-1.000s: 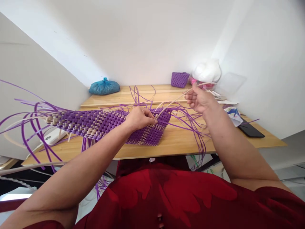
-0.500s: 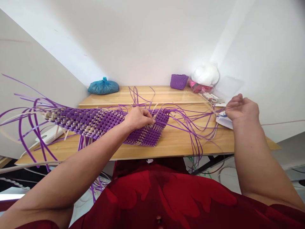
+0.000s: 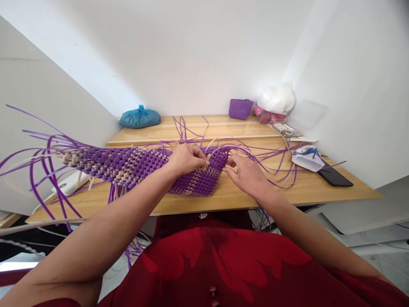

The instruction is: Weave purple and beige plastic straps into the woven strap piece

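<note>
A woven purple and beige piece [image 3: 105, 164], worked from flat plastic strips, stretches across the front of the table. My left hand [image 3: 188, 160] lies over its right half, thumb and fingertips pinched on a strip at the weave. Beside those fingertips a beige strip [image 3: 211, 149] sticks up. My right hand [image 3: 246, 172] is at the piece's right edge, with thumb and forefinger slightly apart and the other fingers curled. Loose purple strips [image 3: 283, 170] trail right from the weave, passing behind this hand. More loose purple strips [image 3: 40, 179] curve off the left end.
A blue plastic bag [image 3: 139, 117], a small purple woven basket [image 3: 240, 109] and a white bag [image 3: 276, 101] stand along the back. On the right lie an open white and blue packet [image 3: 307, 158] and a black phone [image 3: 337, 175]. The wooden table's front edge [image 3: 185, 212] is near my body.
My right hand has come in from the far right, where it was closed and raised, down to the weave's right edge. The packet and phone now show fully. My left hand has stayed put.
</note>
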A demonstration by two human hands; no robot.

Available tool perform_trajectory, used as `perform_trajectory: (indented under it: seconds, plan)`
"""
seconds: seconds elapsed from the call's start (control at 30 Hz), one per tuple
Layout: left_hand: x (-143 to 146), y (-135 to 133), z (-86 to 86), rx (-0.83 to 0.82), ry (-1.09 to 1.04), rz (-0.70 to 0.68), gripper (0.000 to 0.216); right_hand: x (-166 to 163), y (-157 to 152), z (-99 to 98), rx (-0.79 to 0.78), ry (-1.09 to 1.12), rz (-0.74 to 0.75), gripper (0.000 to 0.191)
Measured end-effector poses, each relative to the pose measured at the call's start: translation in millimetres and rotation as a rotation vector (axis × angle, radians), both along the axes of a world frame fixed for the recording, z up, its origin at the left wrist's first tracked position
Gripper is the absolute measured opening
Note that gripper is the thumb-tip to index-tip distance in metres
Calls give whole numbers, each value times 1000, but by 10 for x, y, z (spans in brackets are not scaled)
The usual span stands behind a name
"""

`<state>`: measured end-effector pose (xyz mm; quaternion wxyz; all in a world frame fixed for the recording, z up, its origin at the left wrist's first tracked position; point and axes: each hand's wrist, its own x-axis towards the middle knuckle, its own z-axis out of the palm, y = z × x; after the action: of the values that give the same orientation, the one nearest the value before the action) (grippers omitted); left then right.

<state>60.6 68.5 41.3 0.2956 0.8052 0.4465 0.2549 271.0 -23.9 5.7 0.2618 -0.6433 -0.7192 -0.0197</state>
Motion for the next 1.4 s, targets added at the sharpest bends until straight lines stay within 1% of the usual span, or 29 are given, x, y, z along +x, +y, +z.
perform_trajectory:
  seconds: [0.03, 0.07, 0.17, 0.23, 0.33, 0.37, 0.43, 0.5, 0.6, 0.7, 0.83, 0.9, 1.0, 1.13, 1.2, 1.23, 1.33, 1.4]
  plan:
    - [2, 4, -5, 1, -2, -1, 18, 37, -4, -10, -29, 3, -7, 10]
    - [3, 7, -9, 2, -4, -1, 18, 64, -18, -13, -62, 19, 17, 9]
    - [1, 18, -12, 4, -5, -6, 19, 54, -113, 13, -165, 193, 173, 10]
    - [-2, 20, -7, -2, -1, -16, 21, -17, -187, 57, -135, 378, 245, 11]
    - [-9, 13, 2, -7, 8, -36, 23, -155, -220, 135, 25, 597, 370, 9]
    - [-13, 9, 3, -3, 9, -45, 22, -197, -198, 153, 41, 668, 423, 9]
    - [-23, 2, -1, 3, 1, -68, 22, -266, -109, 161, -11, 819, 494, 12]
    - [-33, -1, -13, 2, -18, -91, 21, -306, 4, 138, -87, 957, 463, 17]
    - [-44, -2, -33, -1, -38, -107, 22, -323, 123, 98, -141, 1043, 327, 22]
    - [-46, -12, -35, 4, -51, -127, 21, -318, 141, 120, -176, 1009, 241, 20]
    - [-49, -30, -27, 12, -51, -148, 20, -324, 115, 223, -136, 808, 192, 19]
    - [-51, -26, -34, 14, -44, -143, 19, -345, 117, 275, -83, 646, 200, 19]
    - [-53, -16, -49, 21, -27, -129, 20, -405, 140, 339, 23, 390, 188, 13]
    - [-45, -33, -35, 41, -15, -87, 21, -498, 146, 389, 167, 177, 156, 6]
    - [-36, -51, -17, 51, -12, -63, 19, -529, 113, 399, 208, 134, 157, 7]
    - [-31, -60, -7, 53, -12, -56, 18, -540, 88, 404, 200, 141, 167, 8]
    - [-16, -82, 20, 42, -14, -54, 15, -548, -5, 454, 105, 192, 242, 12]
    - [-9, -95, 36, 32, -18, -52, 14, -530, -67, 539, 96, 167, 294, 20]
